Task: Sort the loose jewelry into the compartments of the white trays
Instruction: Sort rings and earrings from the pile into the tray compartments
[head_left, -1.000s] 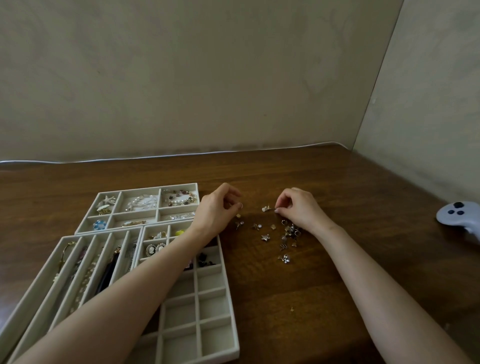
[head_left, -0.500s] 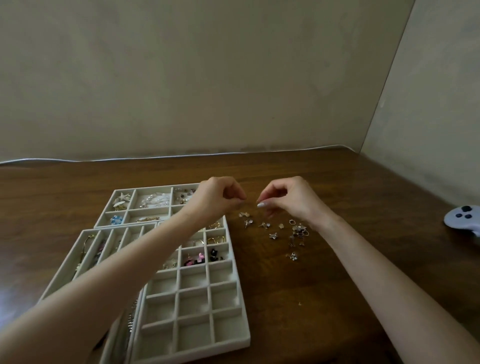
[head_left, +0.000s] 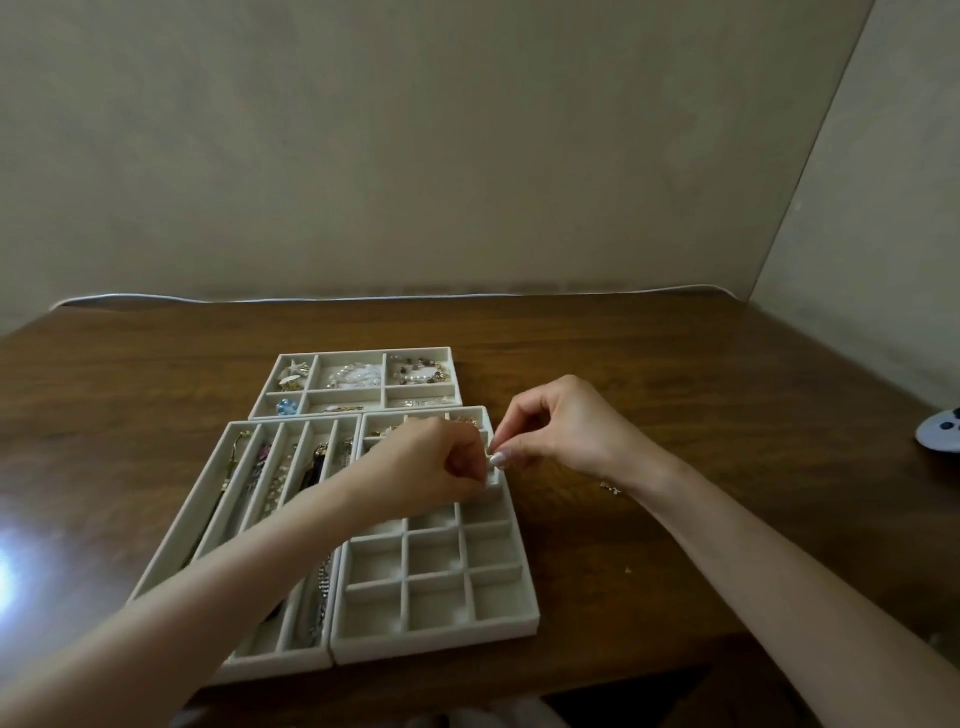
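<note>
Step in hand: placing piece. Left hand and right hand meet at frame centre, fingertips pinched narrow over gridded tray; held piece too small to see. Next: release into open compartment.

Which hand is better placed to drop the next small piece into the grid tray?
Left, probably. The left hand hangs directly over the grid tray, fingers pinched. The right hand sits at the tray's right edge, mostly over the table.
</note>
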